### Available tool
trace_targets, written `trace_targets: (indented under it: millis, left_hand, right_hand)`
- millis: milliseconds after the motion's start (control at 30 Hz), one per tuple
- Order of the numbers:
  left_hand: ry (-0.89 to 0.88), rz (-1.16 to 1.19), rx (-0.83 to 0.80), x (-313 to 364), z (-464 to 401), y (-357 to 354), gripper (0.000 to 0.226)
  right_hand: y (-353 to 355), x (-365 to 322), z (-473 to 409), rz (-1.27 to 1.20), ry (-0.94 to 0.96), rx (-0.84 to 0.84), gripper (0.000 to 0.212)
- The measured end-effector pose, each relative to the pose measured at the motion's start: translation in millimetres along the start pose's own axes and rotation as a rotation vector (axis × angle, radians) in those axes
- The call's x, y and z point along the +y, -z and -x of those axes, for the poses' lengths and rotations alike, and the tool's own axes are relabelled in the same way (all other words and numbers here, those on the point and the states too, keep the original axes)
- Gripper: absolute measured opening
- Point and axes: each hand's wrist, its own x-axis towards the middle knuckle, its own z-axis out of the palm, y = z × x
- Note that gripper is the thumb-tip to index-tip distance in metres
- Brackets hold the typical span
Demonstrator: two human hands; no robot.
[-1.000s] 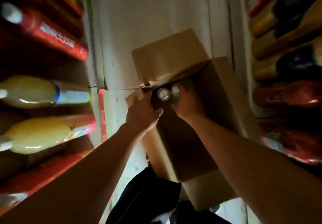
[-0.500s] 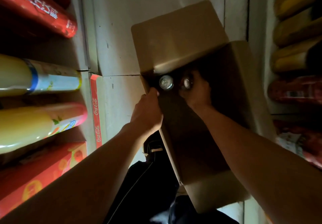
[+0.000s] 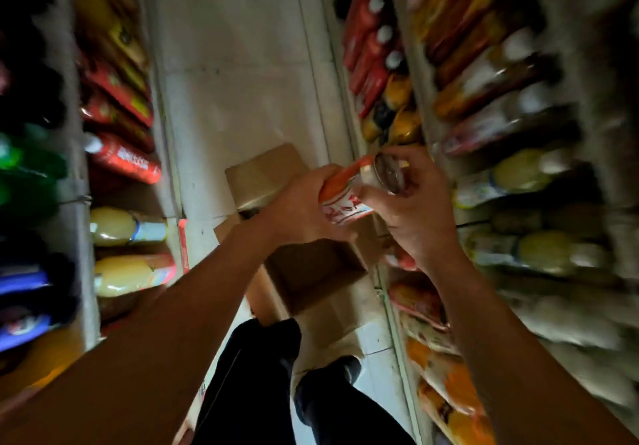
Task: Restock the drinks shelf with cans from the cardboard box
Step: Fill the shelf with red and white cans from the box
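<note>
An orange-and-white can (image 3: 340, 192) is gripped in the left hand (image 3: 294, 209), the fingers curled round its body, and a second can (image 3: 387, 175) is held in the right hand (image 3: 415, 209), its fingers wrapped about the can so that the silvery end faces the camera. The two cans are held just beside each other, near the centre of the view, though whether they touch cannot be told through the blur. The open cardboard box (image 3: 304, 271) is seen below them on the pale floor (image 3: 242, 81), toward 6 o'clock from the hands, with one flap (image 3: 266, 175) raised at 9 o'clock of the left-hand can. Shelves of bottles (image 3: 518, 175) are ranged at 3 o'clock, heavily blurred, and yellow drinks bottles (image 3: 128, 226) lie on shelving at 9 o'clock. Dark trouser legs (image 3: 249, 375) are visible at 6 o'clock.
</note>
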Motion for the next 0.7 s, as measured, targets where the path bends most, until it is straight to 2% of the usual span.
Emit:
trace_targets:
  millis: [100,233,400,500,567,633,700]
  left_hand:
    - [-0.133,0.023,0.093,129,39,13,0.051]
    - [-0.229,0.155,0.037,239,80,12,0.055]
    - [-0.446,0.155,-0.107,371,110,-22,0.052]
    - [-0.545,0.087,-0.211,418,119,-53,0.061]
    - [-0.561,0.170,-0.287,433,125,-69,0.074]
    - [-0.579,0.131,-0.348,447,128,-82,0.083]
    - [-0.672,0.003,-0.356,459,127,-90,0.075]
  right_hand:
    - [70,-108,45,-0.029,0.074,0.062,0.050]
    - [132,-192,110,-0.092,0.092,0.098,0.079]
    - [213,-242,188,-0.024,0.117,0.367,0.056]
    - [253,-259,222,0.001,0.140,0.559,0.058]
    - [270,-264,246,0.003,0.144,0.658,0.058]
    - [287,-266,271,0.025,0.111,0.754,0.058]
    - [302,-262,293,0.056,0.067,0.851,0.053]
